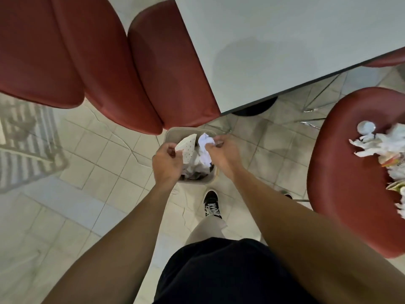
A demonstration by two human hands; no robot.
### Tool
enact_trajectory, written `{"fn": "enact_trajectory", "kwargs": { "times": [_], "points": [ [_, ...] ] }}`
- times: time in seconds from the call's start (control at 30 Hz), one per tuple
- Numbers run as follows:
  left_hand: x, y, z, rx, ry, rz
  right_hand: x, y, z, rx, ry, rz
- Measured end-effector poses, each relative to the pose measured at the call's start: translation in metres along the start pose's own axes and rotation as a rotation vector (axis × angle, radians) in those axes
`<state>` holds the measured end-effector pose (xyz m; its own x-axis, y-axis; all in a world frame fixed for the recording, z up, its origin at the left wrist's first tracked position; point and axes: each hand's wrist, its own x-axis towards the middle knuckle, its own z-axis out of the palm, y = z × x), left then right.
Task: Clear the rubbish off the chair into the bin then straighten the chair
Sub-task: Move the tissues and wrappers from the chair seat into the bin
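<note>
Head view: both hands over a small beige plastic bin on the pale tiled floor, just below two red padded chair backs. Left hand pinches a flat white dotted paper sheet between thumb and curled fingers, sheet inside bin mouth. Right hand grips a crumpled white paper wad with curled fingertips, wad above the bin. Bin already holds crumpled white and dark scraps. Red padded chair seat at right, well apart from bin, carries a pile of crumpled white paper rubbish on its right side. Grey-white table top above. One black-and-white sneaker just below the bin.
</note>
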<state>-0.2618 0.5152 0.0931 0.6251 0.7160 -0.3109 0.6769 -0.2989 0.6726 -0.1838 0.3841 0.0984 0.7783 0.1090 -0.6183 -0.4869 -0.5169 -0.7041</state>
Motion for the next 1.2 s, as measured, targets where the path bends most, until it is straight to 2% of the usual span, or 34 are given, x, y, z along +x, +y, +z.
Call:
{"fn": "enact_trajectory", "kwargs": {
  "times": [0.2, 0.4, 0.5, 0.8, 1.03, 1.2],
  "points": [
    [0.007, -0.011, 0.0, -0.042, -0.068, -0.064, 0.001, 0.002, 0.009, -0.07, -0.007, -0.013],
    [0.001, 0.011, 0.024, 0.0, -0.161, -0.019, 0.005, 0.009, -0.03, -0.134, 0.035, 0.033],
    [-0.007, 0.037, 0.046, 0.004, -0.224, 0.041, 0.004, 0.018, -0.065, -0.124, 0.058, 0.047],
    [-0.042, 0.138, 0.146, 0.102, -0.438, 0.286, 0.019, 0.061, -0.223, -0.092, 0.291, 0.123],
    [-0.094, 0.217, 0.251, 0.158, -0.597, 0.463, 0.024, 0.11, -0.352, -0.043, 0.471, 0.188],
    [-0.131, 0.257, 0.331, 0.195, -0.707, 0.547, 0.035, 0.158, -0.425, 0.035, 0.523, 0.247]
  ]
}}
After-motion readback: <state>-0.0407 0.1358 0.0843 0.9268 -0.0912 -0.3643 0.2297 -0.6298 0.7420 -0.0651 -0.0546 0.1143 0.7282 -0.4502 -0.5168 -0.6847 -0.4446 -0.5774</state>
